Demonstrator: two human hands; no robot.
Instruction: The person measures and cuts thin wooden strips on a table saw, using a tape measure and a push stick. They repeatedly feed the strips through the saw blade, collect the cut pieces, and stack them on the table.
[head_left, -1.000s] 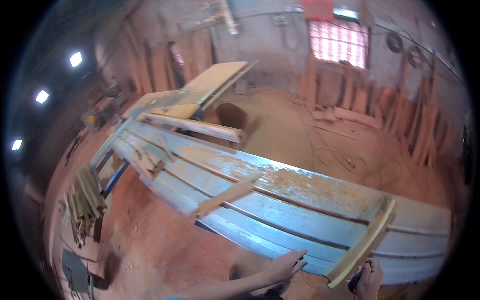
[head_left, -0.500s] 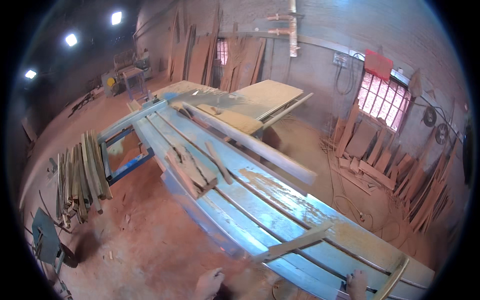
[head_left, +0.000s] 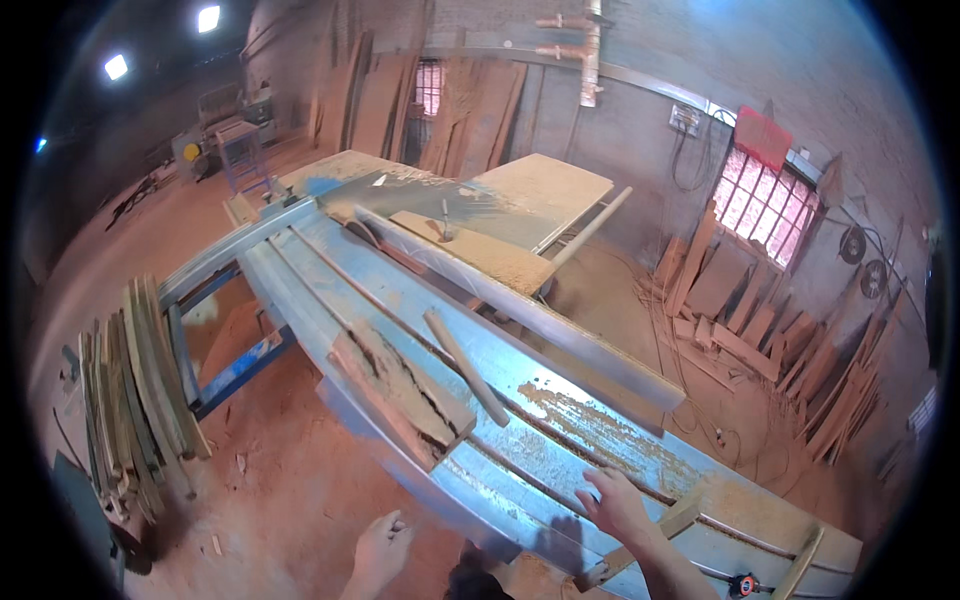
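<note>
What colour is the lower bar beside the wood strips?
The lower bar is blue, best seen in the head view.

The long metal table (head_left: 500, 468) in front of me runs at a slant, its silvery-blue top scored by lengthwise grooves. Around its middle lies a thick, rough piece of wood (head_left: 385, 388), parted by a dark crack; from here I can't tell whether it's one board or two. Just beside it, a narrow stick (head_left: 465, 365) rests askew over a groove. Brown sawdust (head_left: 590, 420) is scattered in patches along the far side. Toward the right end a wooden strip (head_left: 682, 513) lies crosswise, partly hidden, then a small round black-and-orange object (head_left: 743, 584), then a pale slat (head_left: 798, 566).
</note>
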